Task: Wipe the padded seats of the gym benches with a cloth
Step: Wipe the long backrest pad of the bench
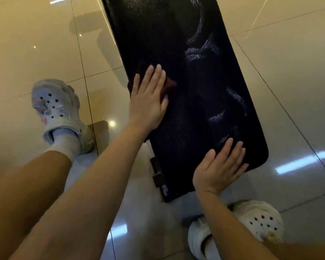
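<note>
A long black padded bench seat (195,91) runs from the top of the view down to its rounded near end. Pale wet streaks curve across its right half. My left hand (150,98) lies flat with straight fingers on a dark brownish cloth (170,85), pressing it against the seat near its left edge. The cloth is mostly hidden under the hand. My right hand (221,166) rests flat on the near right corner of the seat, fingers spread, holding nothing.
Glossy beige floor tiles (45,44) surround the bench. My feet in white clogs stand either side of its near end, left clog (56,109), right clog (257,224). A dark bracket of the bench frame (158,173) shows under the seat's near left edge.
</note>
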Action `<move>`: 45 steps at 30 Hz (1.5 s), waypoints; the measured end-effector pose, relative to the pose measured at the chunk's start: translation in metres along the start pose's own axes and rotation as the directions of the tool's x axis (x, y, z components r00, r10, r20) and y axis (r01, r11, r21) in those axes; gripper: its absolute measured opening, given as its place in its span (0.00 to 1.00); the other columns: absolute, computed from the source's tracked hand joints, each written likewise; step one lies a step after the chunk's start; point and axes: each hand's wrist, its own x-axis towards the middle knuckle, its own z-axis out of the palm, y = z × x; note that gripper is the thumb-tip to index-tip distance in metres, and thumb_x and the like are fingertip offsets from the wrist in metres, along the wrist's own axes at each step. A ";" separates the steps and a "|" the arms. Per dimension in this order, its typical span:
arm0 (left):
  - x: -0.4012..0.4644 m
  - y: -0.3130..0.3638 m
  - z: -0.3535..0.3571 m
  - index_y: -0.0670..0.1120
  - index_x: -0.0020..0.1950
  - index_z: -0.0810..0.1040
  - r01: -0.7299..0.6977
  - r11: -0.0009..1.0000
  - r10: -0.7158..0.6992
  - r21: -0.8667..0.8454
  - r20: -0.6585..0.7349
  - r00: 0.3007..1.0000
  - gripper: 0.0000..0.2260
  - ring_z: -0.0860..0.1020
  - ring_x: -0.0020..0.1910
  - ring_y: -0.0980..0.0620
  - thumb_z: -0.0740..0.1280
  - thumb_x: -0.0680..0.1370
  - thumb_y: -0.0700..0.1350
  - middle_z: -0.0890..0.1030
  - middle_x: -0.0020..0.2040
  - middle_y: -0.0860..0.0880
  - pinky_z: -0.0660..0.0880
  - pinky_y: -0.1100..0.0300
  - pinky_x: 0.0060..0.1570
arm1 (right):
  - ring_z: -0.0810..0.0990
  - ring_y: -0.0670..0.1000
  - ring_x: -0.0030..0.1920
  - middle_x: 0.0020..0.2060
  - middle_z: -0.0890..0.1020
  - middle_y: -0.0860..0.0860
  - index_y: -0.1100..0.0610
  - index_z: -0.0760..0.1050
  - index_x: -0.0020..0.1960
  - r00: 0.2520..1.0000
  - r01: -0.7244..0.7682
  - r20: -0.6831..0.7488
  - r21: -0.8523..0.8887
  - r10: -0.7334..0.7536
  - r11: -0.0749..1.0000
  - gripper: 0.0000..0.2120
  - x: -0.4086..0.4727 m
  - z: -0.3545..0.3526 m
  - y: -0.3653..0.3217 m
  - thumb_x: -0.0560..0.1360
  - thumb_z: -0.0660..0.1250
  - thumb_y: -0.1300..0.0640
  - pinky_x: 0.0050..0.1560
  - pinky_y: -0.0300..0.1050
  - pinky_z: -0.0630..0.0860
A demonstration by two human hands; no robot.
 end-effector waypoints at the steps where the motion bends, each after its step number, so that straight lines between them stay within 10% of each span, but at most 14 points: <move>1: 0.007 0.000 0.000 0.46 0.78 0.56 0.068 0.998 -0.068 0.002 0.007 0.998 0.28 0.50 0.78 0.49 0.47 0.79 0.54 0.55 0.79 0.48 0.36 0.52 0.74 | 0.58 0.60 0.76 0.76 0.62 0.59 0.59 0.61 0.77 1.000 -0.005 0.008 0.018 0.005 1.000 0.27 0.000 0.000 0.000 0.81 0.51 0.50 0.75 0.61 0.48; 7: -0.050 0.070 0.014 0.48 0.79 0.52 0.209 0.974 -0.204 -0.085 0.061 0.977 0.28 0.46 0.78 0.51 0.47 0.79 0.54 0.51 0.80 0.51 0.38 0.51 0.75 | 0.52 0.52 0.78 0.78 0.58 0.53 0.55 0.60 0.77 0.976 -0.117 0.210 0.263 0.061 0.958 0.28 0.012 -0.026 0.001 0.81 0.43 0.45 0.76 0.50 0.39; 13: -0.181 0.150 0.037 0.46 0.78 0.58 0.016 0.996 0.006 -0.087 0.250 0.968 0.32 0.54 0.77 0.49 0.55 0.75 0.54 0.56 0.79 0.49 0.47 0.49 0.75 | 0.62 0.44 0.72 0.76 0.62 0.47 0.47 0.58 0.77 0.859 -0.381 0.506 0.537 0.074 0.752 0.29 0.025 -0.102 0.030 0.79 0.43 0.38 0.67 0.40 0.60; 19: -0.259 0.182 0.027 0.49 0.77 0.60 0.203 0.910 -0.049 -0.363 0.392 0.919 0.28 0.51 0.76 0.59 0.56 0.76 0.51 0.56 0.77 0.53 0.46 0.55 0.74 | 0.67 0.48 0.71 0.72 0.68 0.46 0.48 0.62 0.75 0.813 -0.346 0.582 0.519 -0.026 0.782 0.22 0.023 -0.170 0.062 0.83 0.49 0.46 0.64 0.41 0.65; 24: -0.240 0.202 -0.057 0.60 0.69 0.68 0.539 0.306 -0.209 -0.784 0.497 0.842 0.15 0.68 0.66 0.62 0.54 0.84 0.47 0.70 0.71 0.55 0.65 0.67 0.66 | 0.77 0.50 0.61 0.61 0.78 0.50 0.44 0.72 0.60 0.783 -0.360 0.615 0.568 -0.092 0.740 0.09 0.016 -0.213 0.068 0.83 0.57 0.52 0.65 0.50 0.73; 29: -0.237 0.204 -0.152 0.50 0.63 0.77 0.513 -0.248 -0.288 -0.822 0.568 0.771 0.14 0.83 0.47 0.55 0.55 0.84 0.47 0.83 0.52 0.48 0.78 0.64 0.40 | 0.74 0.47 0.60 0.59 0.75 0.46 0.43 0.71 0.62 0.633 -0.200 0.700 0.561 -0.331 0.803 0.11 0.005 -0.255 0.057 0.81 0.62 0.54 0.63 0.46 0.72; 33: -0.242 0.199 -0.220 0.49 0.61 0.77 0.498 -0.133 -0.250 -0.857 0.515 0.820 0.14 0.83 0.48 0.53 0.55 0.83 0.49 0.83 0.53 0.47 0.78 0.64 0.41 | 0.78 0.45 0.56 0.57 0.78 0.45 0.47 0.74 0.64 0.527 -0.017 0.683 0.604 -0.506 0.797 0.14 -0.006 -0.294 0.036 0.79 0.67 0.53 0.59 0.46 0.76; 38: -0.237 0.188 -0.277 0.44 0.61 0.77 0.512 0.017 -0.137 -0.859 0.505 0.852 0.14 0.82 0.52 0.44 0.57 0.83 0.51 0.82 0.54 0.41 0.79 0.57 0.46 | 0.81 0.45 0.49 0.47 0.82 0.45 0.48 0.78 0.56 0.667 0.129 0.468 0.693 -0.579 0.709 0.08 -0.025 -0.321 0.016 0.80 0.63 0.49 0.52 0.47 0.80; 41: -0.244 0.180 -0.280 0.44 0.60 0.77 0.495 -0.028 -0.164 -0.868 0.493 0.855 0.15 0.80 0.56 0.43 0.58 0.82 0.52 0.81 0.56 0.41 0.77 0.50 0.57 | 0.82 0.43 0.48 0.46 0.83 0.45 0.45 0.76 0.56 0.577 0.127 0.502 0.724 -0.644 0.678 0.09 -0.038 -0.330 0.012 0.78 0.66 0.46 0.50 0.45 0.81; 45: -0.255 0.171 -0.272 0.46 0.56 0.78 0.498 -0.107 -0.198 -0.860 0.509 0.837 0.12 0.80 0.55 0.44 0.60 0.81 0.51 0.82 0.54 0.43 0.75 0.49 0.59 | 0.82 0.48 0.44 0.41 0.83 0.46 0.48 0.79 0.51 0.714 0.173 0.432 0.654 -0.551 0.737 0.04 -0.041 -0.328 0.014 0.78 0.67 0.55 0.46 0.45 0.80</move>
